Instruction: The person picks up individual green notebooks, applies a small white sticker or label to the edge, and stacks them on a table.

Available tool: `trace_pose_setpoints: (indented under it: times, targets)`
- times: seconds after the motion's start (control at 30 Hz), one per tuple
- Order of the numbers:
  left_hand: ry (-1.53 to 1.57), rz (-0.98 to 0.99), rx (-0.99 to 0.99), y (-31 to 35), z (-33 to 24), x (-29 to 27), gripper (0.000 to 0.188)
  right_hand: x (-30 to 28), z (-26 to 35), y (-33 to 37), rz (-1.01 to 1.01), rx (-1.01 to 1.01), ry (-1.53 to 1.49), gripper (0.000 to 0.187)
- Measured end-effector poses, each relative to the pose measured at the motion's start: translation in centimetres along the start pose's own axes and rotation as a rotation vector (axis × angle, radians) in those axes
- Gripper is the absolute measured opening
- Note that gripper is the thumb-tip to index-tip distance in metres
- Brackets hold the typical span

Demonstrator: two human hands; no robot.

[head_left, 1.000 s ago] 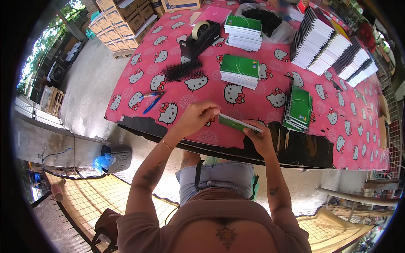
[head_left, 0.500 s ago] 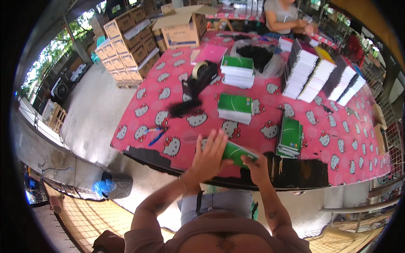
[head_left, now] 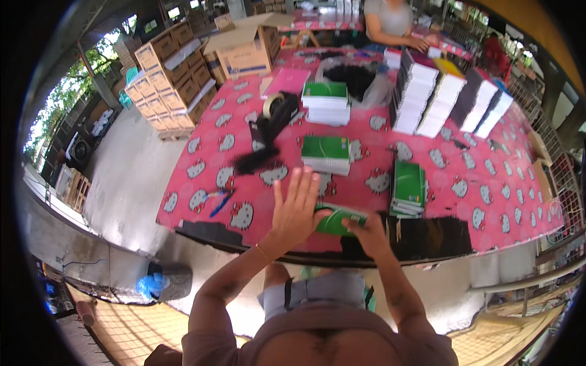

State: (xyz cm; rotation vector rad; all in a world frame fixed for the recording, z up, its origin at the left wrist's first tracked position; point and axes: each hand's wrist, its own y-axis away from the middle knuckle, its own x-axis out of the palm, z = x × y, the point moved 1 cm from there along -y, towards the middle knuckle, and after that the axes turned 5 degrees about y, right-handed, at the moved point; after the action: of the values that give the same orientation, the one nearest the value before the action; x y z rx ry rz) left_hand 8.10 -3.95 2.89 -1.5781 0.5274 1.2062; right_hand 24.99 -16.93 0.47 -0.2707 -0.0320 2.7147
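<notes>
A green spiral notebook (head_left: 332,222) lies at the near edge of the table, gripped at its right end by my right hand (head_left: 370,233), thumb on top of the cover. Flat and stretched out, my left hand (head_left: 295,210) rests at the notebook's left end, its thumb by the cover. Just beyond my hands stands a short stack of green notebooks (head_left: 325,148). A taller green stack (head_left: 325,94) sits behind it. To the right lies a slightly fanned pile of green notebooks (head_left: 408,185).
Left of centre are a black tape dispenser (head_left: 273,119), black bristly strips (head_left: 256,160) and blue pens (head_left: 221,202). Tall notebook stacks (head_left: 416,97) stand far right, near a plastic bag (head_left: 378,91). Cartons (head_left: 168,82) are piled beyond the table's left side. A person (head_left: 390,24) stands across.
My left hand has flattened, its fingers reaching farther forward. The notebook in my right hand has turned slightly. The whole view has shifted a little, and the person across has lowered their hands.
</notes>
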Motion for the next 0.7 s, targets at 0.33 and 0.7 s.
trace_pose_setpoints:
  times: [0.33, 0.7]
  targets:
    - [0.071, 0.168, 0.194, 2.4, -1.3, 0.7, 0.081, 1.6, -0.4, 0.3, 0.064, -0.12, -0.077, 0.031]
    - [-0.075, -0.071, 0.196, -0.6, 0.0, 0.4, 0.089, 2.3, 1.3, 0.0, 0.138, -0.046, 0.041, 0.038]
